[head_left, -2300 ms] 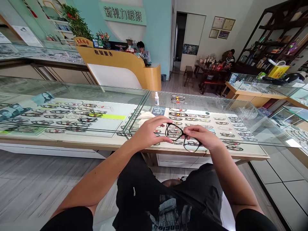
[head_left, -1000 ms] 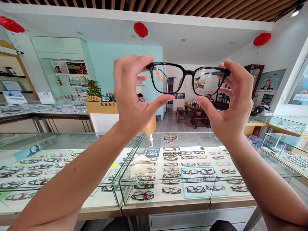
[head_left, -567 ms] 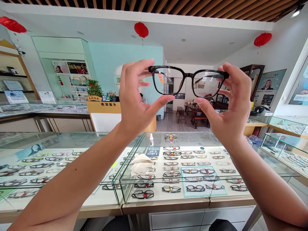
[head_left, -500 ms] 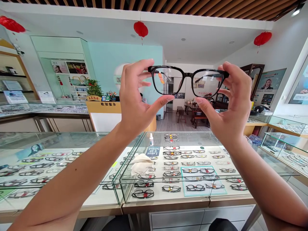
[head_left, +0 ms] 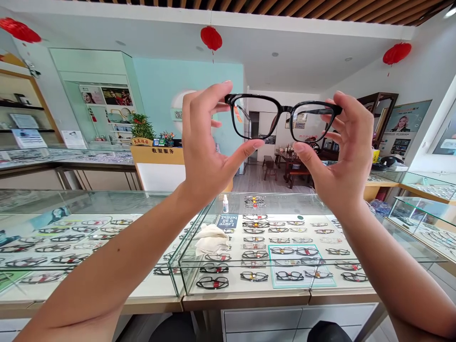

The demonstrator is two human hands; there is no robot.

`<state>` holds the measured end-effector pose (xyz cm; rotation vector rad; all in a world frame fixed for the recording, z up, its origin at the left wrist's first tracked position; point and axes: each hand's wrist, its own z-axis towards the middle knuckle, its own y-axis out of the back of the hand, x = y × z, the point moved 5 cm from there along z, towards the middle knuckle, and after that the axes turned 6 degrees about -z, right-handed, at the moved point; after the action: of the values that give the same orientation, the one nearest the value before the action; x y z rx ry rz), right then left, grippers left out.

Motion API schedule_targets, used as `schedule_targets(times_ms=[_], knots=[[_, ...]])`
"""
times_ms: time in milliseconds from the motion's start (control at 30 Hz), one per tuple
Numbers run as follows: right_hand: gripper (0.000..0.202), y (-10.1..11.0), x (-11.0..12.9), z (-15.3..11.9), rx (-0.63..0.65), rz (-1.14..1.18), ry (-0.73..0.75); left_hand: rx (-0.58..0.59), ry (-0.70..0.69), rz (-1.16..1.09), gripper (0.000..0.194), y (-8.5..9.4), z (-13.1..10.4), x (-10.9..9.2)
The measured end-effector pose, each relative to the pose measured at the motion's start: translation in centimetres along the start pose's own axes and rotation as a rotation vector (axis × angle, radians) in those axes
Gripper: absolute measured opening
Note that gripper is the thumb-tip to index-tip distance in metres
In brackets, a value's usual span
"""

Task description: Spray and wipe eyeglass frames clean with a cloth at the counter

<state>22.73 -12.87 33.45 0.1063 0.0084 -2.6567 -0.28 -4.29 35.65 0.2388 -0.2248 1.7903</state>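
Note:
A pair of black-framed eyeglasses (head_left: 285,109) is held up at head height between both hands, its lenses facing me. My left hand (head_left: 210,133) pinches the left end of the frame, fingers on top and thumb below the left lens. My right hand (head_left: 347,147) grips the right end the same way, its thumb under the right lens. An orange sticker (head_left: 238,115) shows at the left lens. The temples point away from me and are partly hidden by my fingers.
Below stands a glass display case (head_left: 245,300) with several rows of glasses inside. On its top lie a white cloth (head_left: 212,240), a small spray bottle (head_left: 225,204) and stacked glasses (head_left: 254,202). Behind are a counter (head_left: 158,171) and a wooden table (head_left: 290,156).
The eyeglasses and both hands have shifted slightly right in view. The frame tilts a little more, its right end lower. Both hands keep their hold.

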Motion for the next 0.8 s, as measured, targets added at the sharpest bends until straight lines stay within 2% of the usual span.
schedule_targets(times_ms=[167,400,600,800], knots=[[0.069,0.2,0.5,-0.3,-0.016,-0.035,-0.014,0.031,0.136,-0.052,0.101,-0.4,-0.8,1.2],[0.075,0.0,1.2,-0.6,0.007,-0.069,-0.027,0.027,0.184,-0.09,0.091,-1.0,-2.2,2.3],[0.077,-1.6,-0.6,-2.1,0.029,0.038,-0.072,0.02,0.19,-0.046,0.09,-1.3,-3.3,2.2],[0.083,-3.9,-3.0,-5.2,0.094,0.146,-0.146,0.042,0.213,-0.009,0.087,-2.2,-6.0,2.7]])
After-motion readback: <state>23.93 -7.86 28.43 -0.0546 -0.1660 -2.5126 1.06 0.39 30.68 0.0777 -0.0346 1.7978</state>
